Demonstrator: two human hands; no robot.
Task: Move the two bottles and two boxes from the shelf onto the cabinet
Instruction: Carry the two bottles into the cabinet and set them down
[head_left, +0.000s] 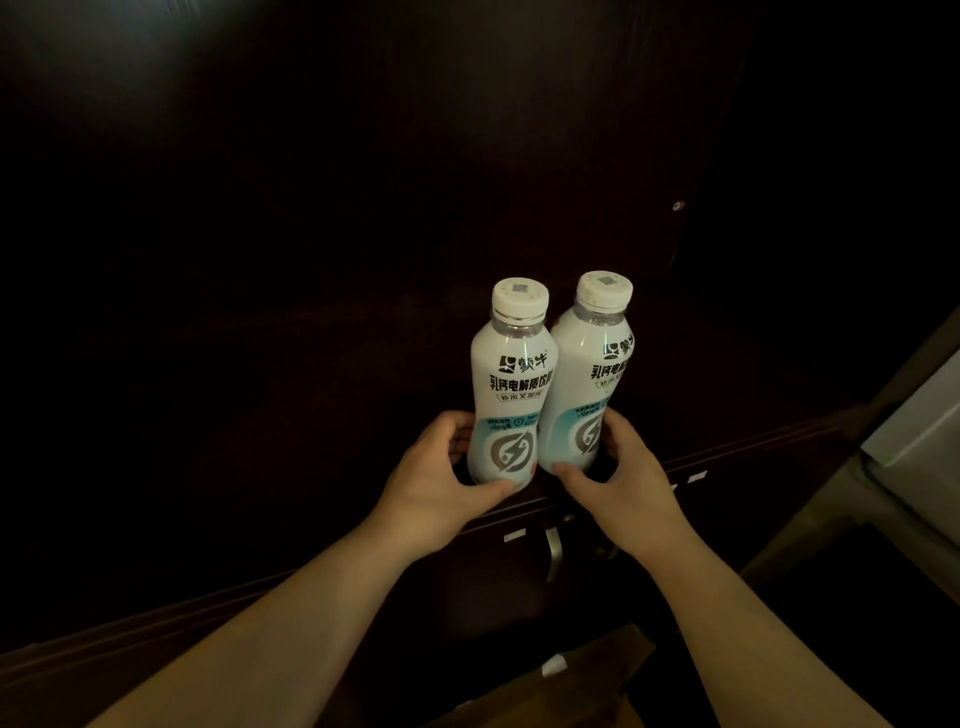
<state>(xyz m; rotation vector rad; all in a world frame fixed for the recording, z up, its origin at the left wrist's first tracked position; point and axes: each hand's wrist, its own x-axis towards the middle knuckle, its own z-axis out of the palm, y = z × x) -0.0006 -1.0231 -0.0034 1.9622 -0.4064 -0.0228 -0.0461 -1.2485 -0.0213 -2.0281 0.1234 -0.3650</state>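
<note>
From your head camera, your left hand (441, 467) wraps the lower part of the left bottle (511, 384), thumb across the front near its base and fingers curled behind. Your right hand (618, 467) grips the right bottle (587, 374) the same way, thumb under its front and fingers around its right side. Both bottles are upright, white with white caps, and they touch side by side. They are at the front edge of the dark cabinet (753, 447); whether they rest on it I cannot tell. A metal handle (553, 551) shows on the cabinet front just below your hands. The boxes are out of sight in this dark view.
</note>
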